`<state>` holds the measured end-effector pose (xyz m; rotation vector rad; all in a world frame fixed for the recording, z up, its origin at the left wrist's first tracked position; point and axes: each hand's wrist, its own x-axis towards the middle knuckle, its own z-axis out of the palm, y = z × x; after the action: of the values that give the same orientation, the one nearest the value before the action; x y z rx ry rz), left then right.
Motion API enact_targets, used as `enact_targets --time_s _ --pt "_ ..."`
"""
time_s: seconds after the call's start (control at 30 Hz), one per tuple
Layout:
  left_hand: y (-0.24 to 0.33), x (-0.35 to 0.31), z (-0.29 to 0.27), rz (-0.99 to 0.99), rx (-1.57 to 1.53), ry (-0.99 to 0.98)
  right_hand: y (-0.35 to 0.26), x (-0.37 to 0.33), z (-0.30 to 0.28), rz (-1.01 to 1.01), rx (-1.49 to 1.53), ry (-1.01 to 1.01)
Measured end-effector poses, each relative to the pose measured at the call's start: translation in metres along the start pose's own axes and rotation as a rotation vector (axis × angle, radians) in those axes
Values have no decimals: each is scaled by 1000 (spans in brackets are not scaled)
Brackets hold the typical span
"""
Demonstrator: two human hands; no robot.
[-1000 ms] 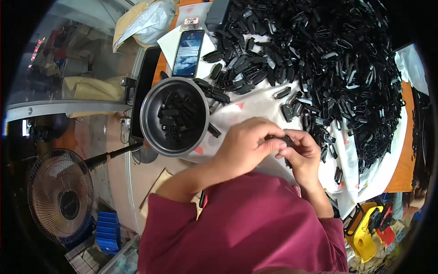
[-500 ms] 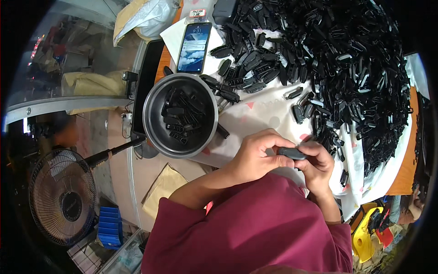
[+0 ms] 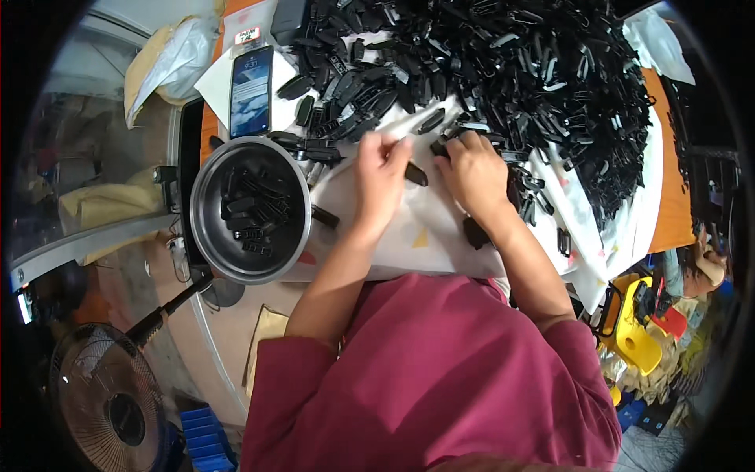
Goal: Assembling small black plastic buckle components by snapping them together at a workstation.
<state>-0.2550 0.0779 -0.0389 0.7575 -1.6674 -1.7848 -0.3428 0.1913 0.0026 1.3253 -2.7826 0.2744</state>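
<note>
While the bench [image 3: 668,212] spreads wide under its white sheet [image 3: 425,228], the biggest thing on it is the heap of black clips [image 3: 535,71] filling the far right, spilling toward both hands. Next in size is the round metal pan [image 3: 206,236] at the left, with a small batch of clips lying in it, and beyond it a phone [image 3: 252,90] lies face up on paper. The left hand [image 3: 381,177] rests on the sheet with its fingers curled; one clip [image 3: 415,174] lies at its fingertips, touching them, though whether it is truly pinched I cannot tell. The right hand [image 3: 476,173] presses palm-down at the heap's near edge, fingers bent over loose clips, and what it grips is hidden. To do this well, I judge it best to draw one clip clear of the tangle, seat it squarely between both hands, and keep the pan within easy reach.
</note>
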Motion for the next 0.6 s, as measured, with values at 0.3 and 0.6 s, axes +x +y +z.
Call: enact_targets --time_s 0.3,0.6 --pt "-1 40 14 11 210 -66 18 42 -5 -253 21 59" --pt "13 -4 7 362 916 -588 35 11 -33 386 1224 46"
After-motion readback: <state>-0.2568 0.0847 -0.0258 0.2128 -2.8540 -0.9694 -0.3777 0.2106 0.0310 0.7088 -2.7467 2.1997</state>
